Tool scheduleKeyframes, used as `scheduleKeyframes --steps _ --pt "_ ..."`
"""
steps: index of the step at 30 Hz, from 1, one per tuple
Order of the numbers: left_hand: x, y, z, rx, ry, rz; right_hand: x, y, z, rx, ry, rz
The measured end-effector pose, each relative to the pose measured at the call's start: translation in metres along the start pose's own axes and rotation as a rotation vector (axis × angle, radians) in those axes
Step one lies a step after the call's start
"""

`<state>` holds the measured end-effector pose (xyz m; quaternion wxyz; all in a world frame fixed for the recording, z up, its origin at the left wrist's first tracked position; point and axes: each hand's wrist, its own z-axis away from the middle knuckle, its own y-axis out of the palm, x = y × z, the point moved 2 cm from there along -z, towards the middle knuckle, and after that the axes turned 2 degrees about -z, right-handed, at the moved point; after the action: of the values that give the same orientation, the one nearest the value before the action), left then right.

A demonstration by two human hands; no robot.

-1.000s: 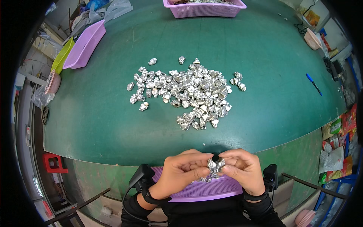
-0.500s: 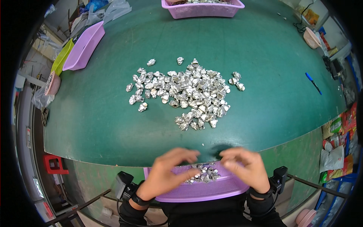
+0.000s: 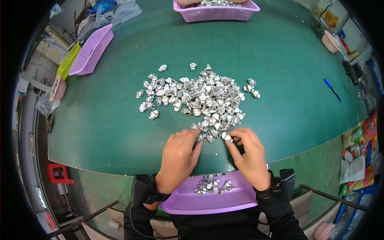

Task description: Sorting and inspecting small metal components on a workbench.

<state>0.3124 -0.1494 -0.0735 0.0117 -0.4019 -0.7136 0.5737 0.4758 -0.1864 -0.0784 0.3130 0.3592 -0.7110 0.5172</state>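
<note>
A heap of small, shiny silver metal pieces (image 3: 210, 93), knobbly and partly hollow, lies on the green table (image 3: 100, 124). My right hand (image 3: 249, 154) pinches one silver piece (image 3: 227, 137) between thumb and fingers at the heap's near edge. Beside it, my left hand (image 3: 178, 154) has its thumb and fingers closed around another silver piece (image 3: 201, 137); the fingers partly hide it. Below the table's near edge, a purple mesh basket (image 3: 208, 207) sits against my body, with several silver pieces (image 3: 212, 185) inside.
At the far edge stands another purple basket (image 3: 218, 16) full of pieces, a person's arm over it. Purple (image 3: 92, 52) and yellow-green (image 3: 68, 60) baskets lean at the left edge. A blue pen (image 3: 332, 90) lies to the right. A red stool (image 3: 60, 173) stands on the floor.
Both hands have moved forward from above the near basket to the heap's near edge. Each has taken hold of a silver piece there.
</note>
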Motion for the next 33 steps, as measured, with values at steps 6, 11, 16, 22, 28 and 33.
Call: scheduleKeyframes --steps 6,11,16,22,28,33 --pt "0.001 -0.008 0.011 0.115 -0.104 0.214 -0.002 -0.016 0.017 0.010 -0.178 0.151" --pt "0.012 -0.013 0.008 0.250 -0.247 0.478 -0.001 -0.022 0.027 0.054 -0.108 0.061" --pt "0.013 -0.023 -0.004 0.087 0.003 0.183 0.005 -0.023 0.020 -0.002 -0.002 0.121" --pt "0.006 -0.010 0.003 0.013 -0.203 0.032 -0.004 -0.017 0.020 0.092 -0.041 0.087" --pt "-0.002 -0.023 -0.002 0.152 -0.020 0.138 -0.004 -0.019 0.032 0.090 0.196 -0.371" --pt "-0.003 -0.014 0.000 0.097 -0.152 0.076 -0.007 -0.018 0.038 0.070 0.376 -0.678"
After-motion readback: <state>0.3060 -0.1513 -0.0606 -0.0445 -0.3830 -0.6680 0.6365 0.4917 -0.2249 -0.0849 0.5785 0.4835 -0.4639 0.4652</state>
